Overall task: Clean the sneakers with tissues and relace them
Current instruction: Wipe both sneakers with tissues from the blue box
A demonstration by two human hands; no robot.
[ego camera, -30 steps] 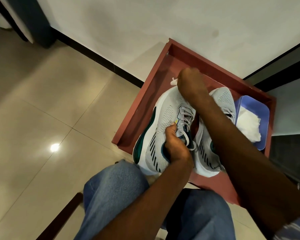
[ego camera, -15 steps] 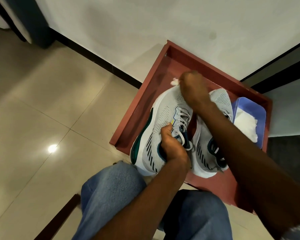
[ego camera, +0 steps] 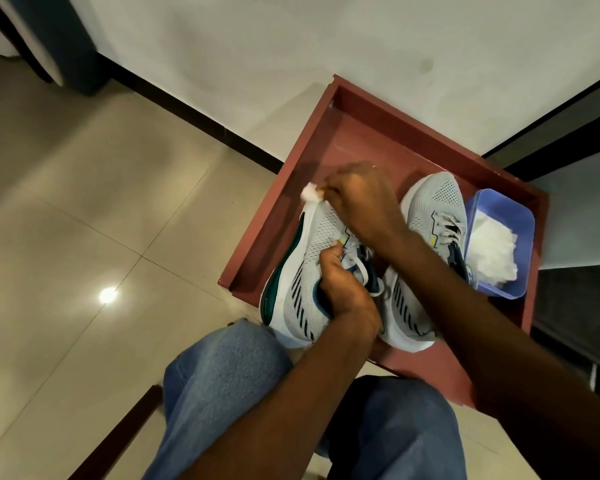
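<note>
Grey mesh, the left sneaker [ego camera: 305, 271] in the red tray [ego camera: 329, 140] looks light and soft; best held at its collar, where the left hand [ego camera: 343, 289] grips it. The right hand [ego camera: 361, 199] pinches a tissue [ego camera: 310, 194] at its toe.

Two sneakers sit side by side on the tray [ego camera: 329, 133]: left sneaker [ego camera: 298, 271] under my hands, right sneaker [ego camera: 433, 206] beside it. The tub [ego camera: 506, 209] of tissues [ego camera: 492, 251] stands right of them, my knees nearest.
</note>
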